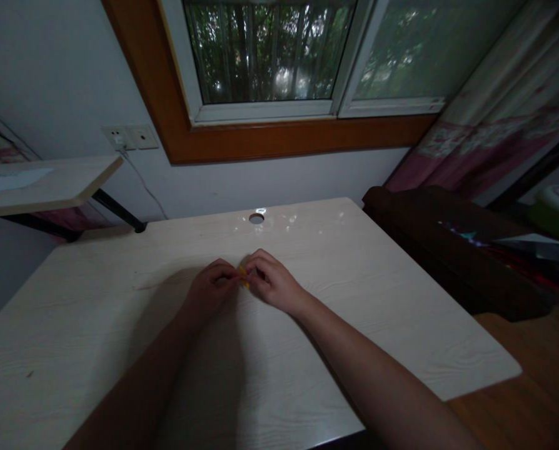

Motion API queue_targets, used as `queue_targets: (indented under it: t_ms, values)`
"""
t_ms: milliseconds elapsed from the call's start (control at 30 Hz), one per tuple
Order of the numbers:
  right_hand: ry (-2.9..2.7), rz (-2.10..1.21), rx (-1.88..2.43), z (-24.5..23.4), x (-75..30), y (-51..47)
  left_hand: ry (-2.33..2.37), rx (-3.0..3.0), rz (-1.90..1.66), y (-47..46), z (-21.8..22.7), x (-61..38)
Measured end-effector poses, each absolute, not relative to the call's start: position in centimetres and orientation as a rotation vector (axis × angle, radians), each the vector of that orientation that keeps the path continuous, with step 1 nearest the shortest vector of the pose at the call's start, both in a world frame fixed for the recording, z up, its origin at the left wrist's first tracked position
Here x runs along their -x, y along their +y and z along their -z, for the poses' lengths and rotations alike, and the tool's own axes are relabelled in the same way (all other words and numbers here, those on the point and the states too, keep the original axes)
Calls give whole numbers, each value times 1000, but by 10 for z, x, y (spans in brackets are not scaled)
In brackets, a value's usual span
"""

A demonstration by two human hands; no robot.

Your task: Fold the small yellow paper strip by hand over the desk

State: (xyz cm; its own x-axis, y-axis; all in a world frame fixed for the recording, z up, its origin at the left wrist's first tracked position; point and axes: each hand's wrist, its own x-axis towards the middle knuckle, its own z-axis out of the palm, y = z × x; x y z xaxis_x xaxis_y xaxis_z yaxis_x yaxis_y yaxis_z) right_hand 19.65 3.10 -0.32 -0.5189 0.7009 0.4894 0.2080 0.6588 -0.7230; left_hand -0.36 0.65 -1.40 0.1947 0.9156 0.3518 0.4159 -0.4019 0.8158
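Both of my hands meet over the middle of a pale wooden desk (354,300). My left hand (212,289) and my right hand (273,282) have their fingers curled and pinched together. Between the fingertips sits a small yellow-orange object (242,274), mostly hidden; I cannot make out what it is. Both hands rest on or just above the desk top.
A round cable hole (256,218) lies near the desk's far edge. A shelf (49,181) juts out at the left under a wall socket (129,137). Dark wooden furniture with clutter (471,250) stands to the right, a window (270,56) above.
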Motion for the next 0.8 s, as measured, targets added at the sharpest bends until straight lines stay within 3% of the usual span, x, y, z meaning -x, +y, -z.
queue_targets:
  t_ms: [800]
  values:
    - [-1973,-768,789,11,-195,35,1353,-1988,-1186,2,9,-5]
